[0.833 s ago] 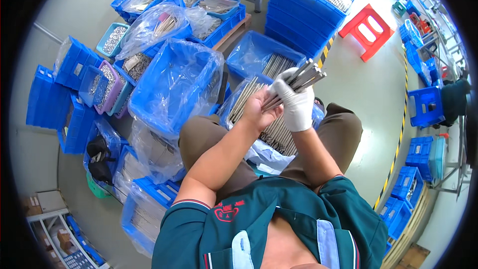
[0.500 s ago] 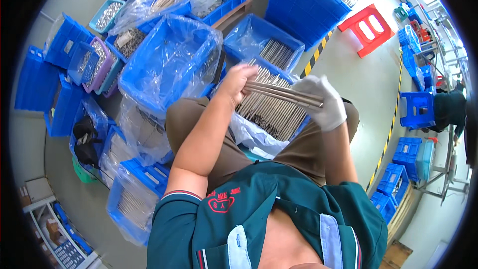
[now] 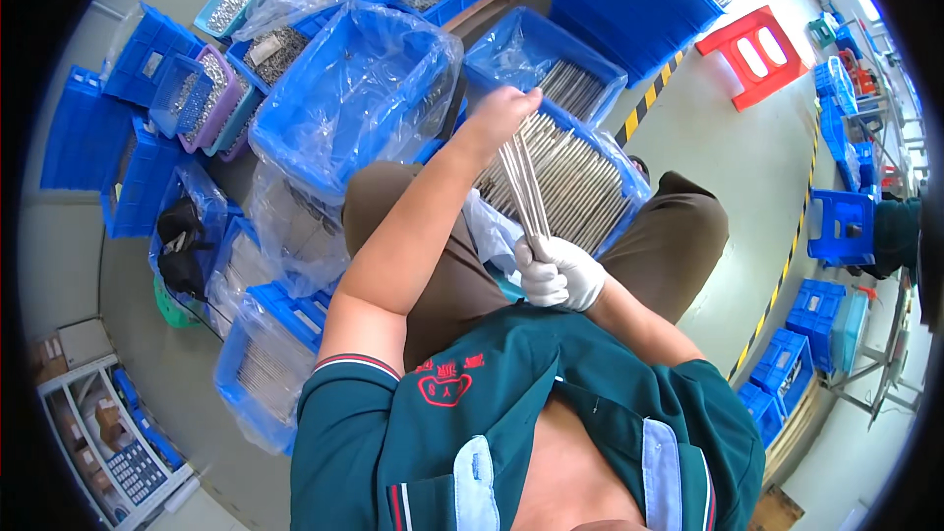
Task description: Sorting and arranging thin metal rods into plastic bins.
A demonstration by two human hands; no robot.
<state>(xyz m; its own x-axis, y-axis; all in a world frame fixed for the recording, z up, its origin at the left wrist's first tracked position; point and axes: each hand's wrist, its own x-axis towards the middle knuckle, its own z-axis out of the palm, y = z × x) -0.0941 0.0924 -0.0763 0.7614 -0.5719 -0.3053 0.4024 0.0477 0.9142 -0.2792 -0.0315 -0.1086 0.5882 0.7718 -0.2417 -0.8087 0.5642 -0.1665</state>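
a handful of metal rods held at both ends

near the middle of the frame the right hand (image 3: pixel 560 273), in a white glove, has its fingers wrapped tight round the lower end of a thin bundle of metal rods (image 3: pixel 524 187). the rods run up and a little left to the bare left hand (image 3: pixel 500 116), whose fingers are pinched narrow on the upper tips. gripped at both ends like this, the bundle probably stays straight and even, and the glove likely spares the palm from the rod ends.

just behind the bundle, on the person's lap, sits a blue bin (image 3: pixel 629 182) lined with plastic and filled with more rods lying side by side, close enough to reach without leaning. a larger blue bin with a clear bag (image 3: pixel 359 88) stands at upper left, and a red stool (image 3: pixel 755 54) at upper right on the floor.
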